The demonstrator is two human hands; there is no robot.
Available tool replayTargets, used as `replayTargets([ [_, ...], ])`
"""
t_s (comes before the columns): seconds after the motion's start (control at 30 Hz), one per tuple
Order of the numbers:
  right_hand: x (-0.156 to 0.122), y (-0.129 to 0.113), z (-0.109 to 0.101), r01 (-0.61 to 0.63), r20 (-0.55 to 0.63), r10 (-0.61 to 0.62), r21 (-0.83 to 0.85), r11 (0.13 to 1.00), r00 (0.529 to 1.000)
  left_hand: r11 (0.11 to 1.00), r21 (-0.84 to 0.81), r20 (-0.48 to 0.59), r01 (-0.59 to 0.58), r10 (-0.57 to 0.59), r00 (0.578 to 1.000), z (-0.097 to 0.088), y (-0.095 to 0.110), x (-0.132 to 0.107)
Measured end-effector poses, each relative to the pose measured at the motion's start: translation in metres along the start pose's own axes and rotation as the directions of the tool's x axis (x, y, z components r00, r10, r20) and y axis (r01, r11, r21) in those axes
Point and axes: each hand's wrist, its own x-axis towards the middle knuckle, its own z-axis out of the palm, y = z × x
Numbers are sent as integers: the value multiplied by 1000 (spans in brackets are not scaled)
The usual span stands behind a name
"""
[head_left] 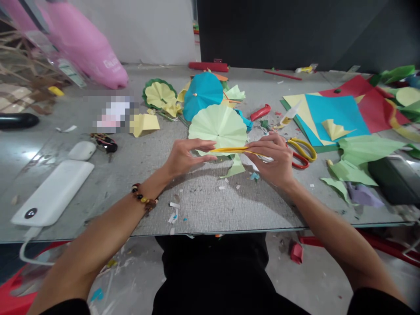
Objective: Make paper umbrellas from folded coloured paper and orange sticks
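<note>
My right hand point(273, 159) pinches one end of a narrow folded yellow paper point(228, 150), held nearly level above the table. At the paper's other end is my left hand point(187, 156), wearing a beaded bracelet point(143, 199). Its thumb and fingers are apart, above and below the paper's tip, with a gap showing. Just behind lies a pale green pleated paper disc point(218, 127) with scalloped edges, partly covered by the hands. A blue pleated paper disc point(203, 94) lies beyond it. Scissors point(303, 151) with yellow and red handles rest beside my right hand.
Coloured paper sheets point(337, 116) are stacked at right, near a glue bottle point(290, 114) and a red-handled tool point(260, 112). At left lie a white power bank point(54, 192), keys point(106, 143) and a folded yellow paper piece point(144, 124). Paper scraps point(174, 204) litter the table.
</note>
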Motion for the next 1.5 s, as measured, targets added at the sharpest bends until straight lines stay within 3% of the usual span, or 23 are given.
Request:
replayTargets([
  [0.13,0,-2,0,27,10,-27,2,1000,1000,995,87,25,-48,46,999,1,3,0],
  [0.33,-1,-7,3,65,62,-70,72,995,996,991,102,171,-82,64,983,6,11,-1],
  [0.8,-2,-7,7,-13,84,3,114,993,996,980,-141,101,138,-124,987,15,18,-5],
  [1.0,-2,-8,8,8,73,-17,120,993,997,879,-363,104,308,-290,951,22,22,-8],
  [1.13,-3,-9,8,29,83,-40,128,991,996,831,-430,111,353,-340,934,23,24,-6],
  [1.33,-3,-9,8,53,109,-67,129,990,992,773,-396,242,495,-432,869,20,24,-1],
  [1.5,-3,-11,8,74,135,-92,130,989,987,750,-427,404,505,-341,849,21,20,-1],
])
